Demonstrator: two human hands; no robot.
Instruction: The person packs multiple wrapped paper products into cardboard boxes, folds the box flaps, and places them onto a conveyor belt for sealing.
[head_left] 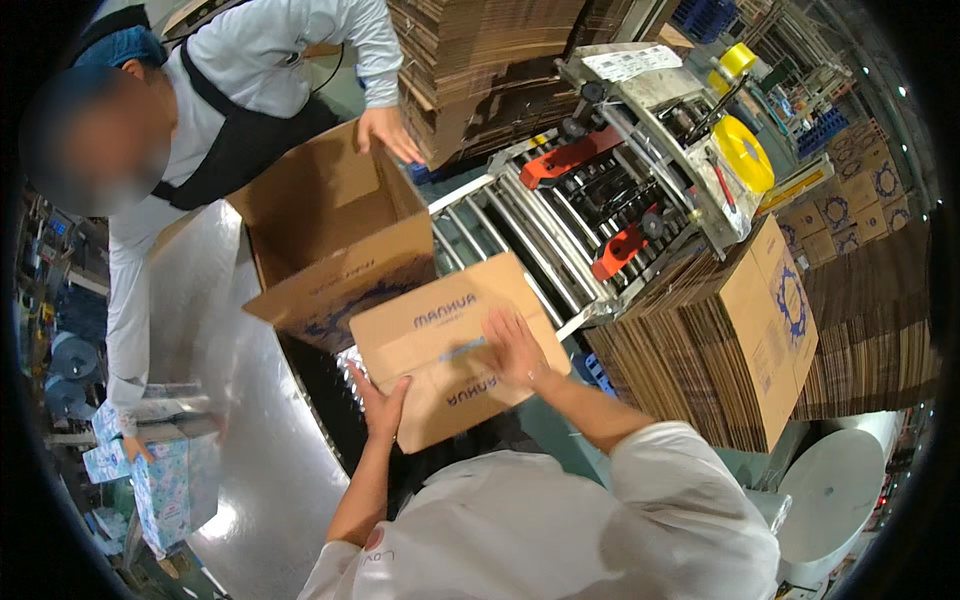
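A yellow tape roll (757, 160), a red pen (724, 187) and a white printed sheet (633, 64) rest on the metal machine (650, 95). Stacked cartons (845, 215) stand beyond a pile of flattened cardboard (868, 325), and a large white cylinder (835, 497) is at lower right.

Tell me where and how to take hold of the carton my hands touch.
The carton is probably best gripped by its left and right edges, from outside: its broad, flat face offers little to pinch. The left hand is at the left edge.
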